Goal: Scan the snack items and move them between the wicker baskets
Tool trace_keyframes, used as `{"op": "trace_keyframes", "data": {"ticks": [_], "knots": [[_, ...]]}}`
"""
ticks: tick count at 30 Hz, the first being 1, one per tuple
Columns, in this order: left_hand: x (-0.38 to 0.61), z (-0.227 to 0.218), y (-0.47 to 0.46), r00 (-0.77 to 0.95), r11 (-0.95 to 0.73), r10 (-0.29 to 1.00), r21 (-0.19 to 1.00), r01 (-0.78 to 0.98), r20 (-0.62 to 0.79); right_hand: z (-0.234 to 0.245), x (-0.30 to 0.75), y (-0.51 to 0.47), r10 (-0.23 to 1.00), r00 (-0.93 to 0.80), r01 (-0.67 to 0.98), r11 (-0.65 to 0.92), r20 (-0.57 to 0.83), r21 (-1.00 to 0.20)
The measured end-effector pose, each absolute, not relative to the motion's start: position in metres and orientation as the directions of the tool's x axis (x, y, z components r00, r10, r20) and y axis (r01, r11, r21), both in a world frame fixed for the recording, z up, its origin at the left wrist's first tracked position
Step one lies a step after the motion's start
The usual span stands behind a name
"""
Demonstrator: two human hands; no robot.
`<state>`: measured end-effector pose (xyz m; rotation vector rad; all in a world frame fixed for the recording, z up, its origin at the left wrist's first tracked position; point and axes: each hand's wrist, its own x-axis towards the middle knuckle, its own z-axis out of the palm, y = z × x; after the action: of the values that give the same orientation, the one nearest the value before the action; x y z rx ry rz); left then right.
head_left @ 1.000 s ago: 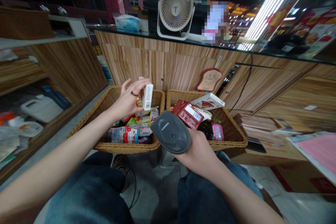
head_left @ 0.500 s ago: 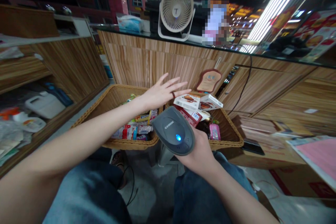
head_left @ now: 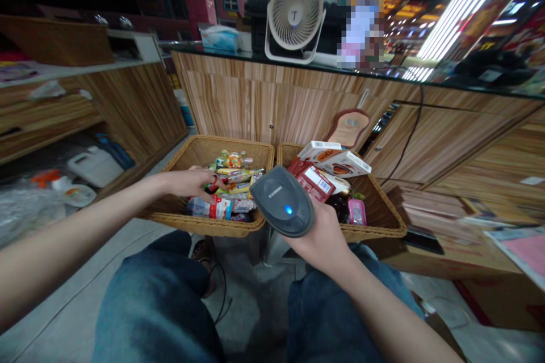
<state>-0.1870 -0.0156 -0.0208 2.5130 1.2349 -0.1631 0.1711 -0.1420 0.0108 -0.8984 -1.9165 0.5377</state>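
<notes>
Straight from the wearer's head, everything is being taken in through one wide view, pitched forward and down! The denim-covered lap point(head_left: 157, 295) is looked down on at the bottom, the left forearm point(head_left: 85, 238) and right forearm point(head_left: 383, 300) are caught close, two wicker baskets point(head_left: 213, 228) are peered into from above, and the wooden counter point(head_left: 238, 91) is faced beyond.

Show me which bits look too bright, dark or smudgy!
Head view: the upper-right light strip glares white; head view: the top-left corner is dark; head view: the plastic at the left edge looks blurry; head view: a blue light glows on the scanner; head view: squares blot out a patch right of the fan.
</notes>
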Motion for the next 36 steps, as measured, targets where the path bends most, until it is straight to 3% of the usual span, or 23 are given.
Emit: {"op": "trace_keyframes", "data": {"ticks": [3,9,14,21,24,29,36], "knots": [[-0.194,-0.021,-0.018,0.573,-0.482,0.759,0.327,0.813,-0.307,0.006,0.170,-0.141,0.768,-0.316,0.379,0.640,0.557,-0.668],[-0.192,-0.015,-0.018,0.554,-0.406,0.777,0.434,0.804,-0.298,0.005,0.169,-0.139,0.773,-0.325,0.402,0.634,0.544,-0.661],[-0.193,0.011,-0.013,0.457,-0.188,0.831,0.613,0.768,-0.317,0.008,0.169,-0.137,0.789,-0.317,0.379,0.614,0.526,-0.692],[-0.176,0.036,-0.023,0.156,-0.027,0.985,0.839,0.543,-0.070,0.006,0.170,-0.136,0.835,-0.319,0.338,0.542,0.449,-0.769],[-0.160,0.031,-0.034,0.001,0.061,0.998,0.931,0.359,-0.065,0.003,0.168,-0.137,0.845,-0.346,0.336,0.518,0.408,-0.787],[-0.141,0.025,-0.048,-0.063,0.071,0.996,0.981,0.182,-0.061,0.000,0.167,-0.135,0.862,-0.365,0.356,0.478,0.351,-0.803],[-0.127,0.020,-0.057,-0.067,0.115,0.992,0.986,0.120,-0.108,0.002,0.165,-0.136,0.862,-0.348,0.326,0.479,0.368,-0.815]]}}
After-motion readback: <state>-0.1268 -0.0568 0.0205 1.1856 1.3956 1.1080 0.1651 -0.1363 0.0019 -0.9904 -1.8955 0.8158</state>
